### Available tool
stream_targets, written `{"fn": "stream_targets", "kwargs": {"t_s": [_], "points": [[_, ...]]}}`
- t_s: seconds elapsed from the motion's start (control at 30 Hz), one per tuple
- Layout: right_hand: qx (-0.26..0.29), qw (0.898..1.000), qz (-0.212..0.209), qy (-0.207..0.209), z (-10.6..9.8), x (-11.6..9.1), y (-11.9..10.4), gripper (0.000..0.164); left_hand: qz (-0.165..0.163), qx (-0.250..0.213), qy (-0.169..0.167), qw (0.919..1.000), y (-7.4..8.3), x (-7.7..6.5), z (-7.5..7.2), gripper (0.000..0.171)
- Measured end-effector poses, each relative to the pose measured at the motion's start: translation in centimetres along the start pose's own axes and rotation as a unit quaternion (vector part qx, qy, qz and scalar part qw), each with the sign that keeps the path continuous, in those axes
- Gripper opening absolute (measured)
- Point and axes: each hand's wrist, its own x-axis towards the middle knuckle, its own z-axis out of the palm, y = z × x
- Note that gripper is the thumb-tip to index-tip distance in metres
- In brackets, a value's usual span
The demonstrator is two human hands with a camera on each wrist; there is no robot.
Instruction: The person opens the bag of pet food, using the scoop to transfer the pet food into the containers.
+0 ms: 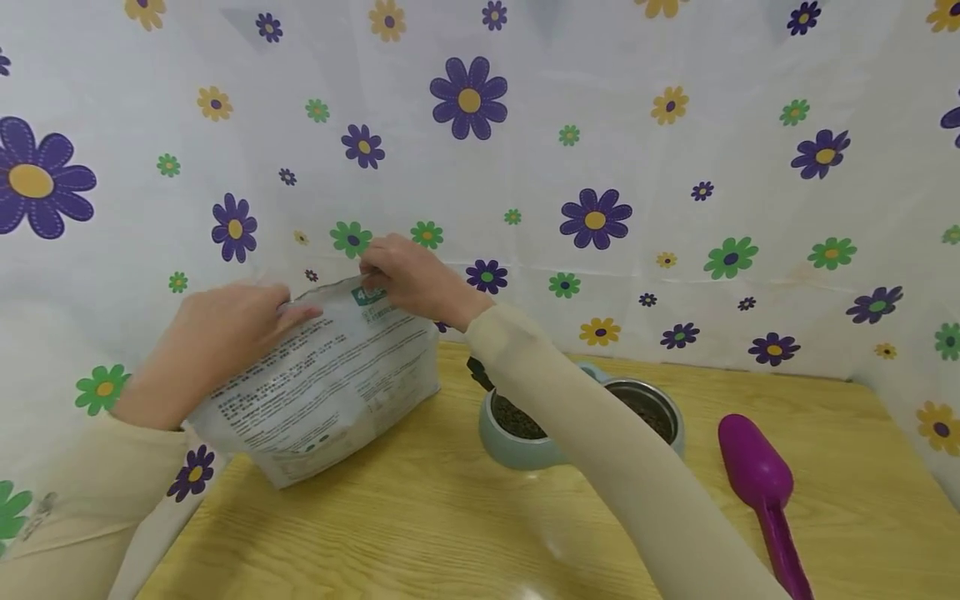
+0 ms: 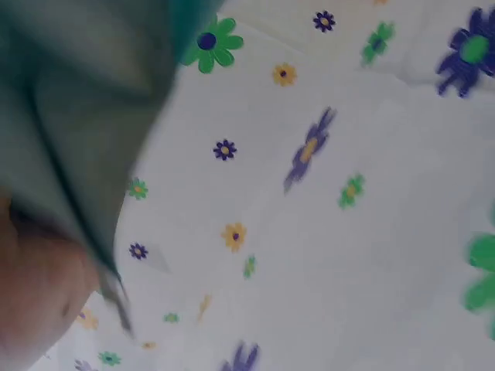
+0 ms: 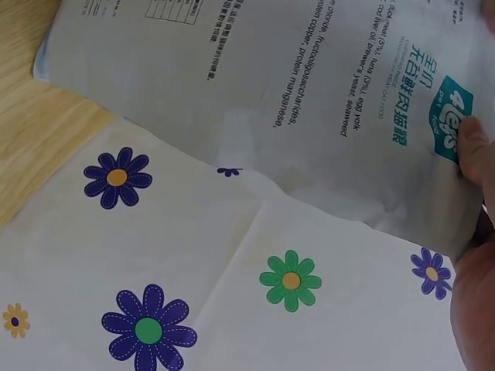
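A whitish bag of cat food (image 1: 330, 400), printed with small text and a green label, leans tilted on the left of the table. My left hand (image 1: 225, 342) grips its top edge at the left. At the other end of that edge, my right hand (image 1: 412, 275) pinches the corner. The right wrist view shows the thumb (image 3: 476, 151) pressed on the bag beside the label. In the left wrist view, part of the left hand (image 2: 42, 297) shows below the blurred bag (image 2: 85, 116).
A pale blue double pet bowl (image 1: 517, 454) holding brown kibble (image 1: 513, 417) stands mid-table, partly hidden by my right sleeve. A purple scoop (image 1: 753, 458) lies to its right. Behind the wooden table (image 1: 420, 533) hangs a flower-patterned sheet (image 1: 525, 167).
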Motion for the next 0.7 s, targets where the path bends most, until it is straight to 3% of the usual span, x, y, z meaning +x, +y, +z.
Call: {"fn": "stream_targets", "kwargs": {"t_s": [0.07, 0.2, 0.3, 0.43, 0.57, 0.7], "points": [[0.003, 1.0, -0.002, 0.0, 0.1, -0.1, 0.0, 0.015, 0.011, 0.019, 0.013, 0.9997, -0.8, -1.6, -0.1, 0.042], [0.008, 1.0, -0.004, 0.006, 0.1, 0.0, -0.2, 0.015, 0.081, 0.036, 0.085, 0.9924, -2.0, -3.6, 0.4, 0.041], [0.004, 1.0, -0.004, 0.012, 0.0, 0.1, 0.0, 0.015, 0.117, 0.02, 0.125, 0.9851, -2.4, -3.5, 1.0, 0.039], [-0.008, 1.0, -0.001, 0.02, 0.0, 0.2, 0.2, 0.015, 0.136, 0.001, 0.14, 0.9807, -2.6, -3.1, 1.5, 0.042], [-0.038, 0.999, 0.006, 0.028, 0.2, 0.5, 0.2, 0.015, 0.158, 0.026, 0.154, 0.975, -2.9, -2.8, 1.6, 0.057], [-0.087, 0.995, 0.002, 0.039, 0.9, 1.1, 0.1, 0.018, 0.155, 0.058, 0.163, 0.9725, -3.6, -2.9, 1.3, 0.065]]}}
